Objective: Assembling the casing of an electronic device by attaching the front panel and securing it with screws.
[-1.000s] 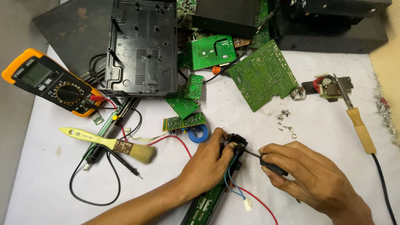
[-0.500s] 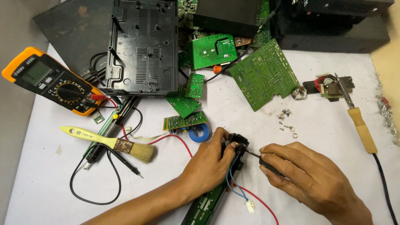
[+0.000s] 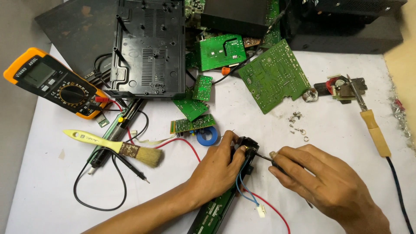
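My left hand (image 3: 216, 171) grips the top end of a long black module (image 3: 247, 149) with a narrow green circuit strip (image 3: 214, 214) that runs down to the lower edge. Blue and red wires (image 3: 245, 193) hang from it, ending in a small white plug (image 3: 261, 211). My right hand (image 3: 323, 184) holds a thin screwdriver (image 3: 263, 157), with its tip against the black module's upper end. The screwdriver's handle is mostly hidden inside my fingers.
On the white table lie an orange multimeter (image 3: 52, 82), a yellow brush (image 3: 115, 146), a black plastic case (image 3: 149, 47), several green circuit boards (image 3: 274, 76), a blue tape roll (image 3: 207, 136), loose screws (image 3: 297, 123) and a soldering iron (image 3: 370, 121) at right.
Almost nothing differs. Both hands stay on the black module, with only a slight shift of the screwdriver hand.
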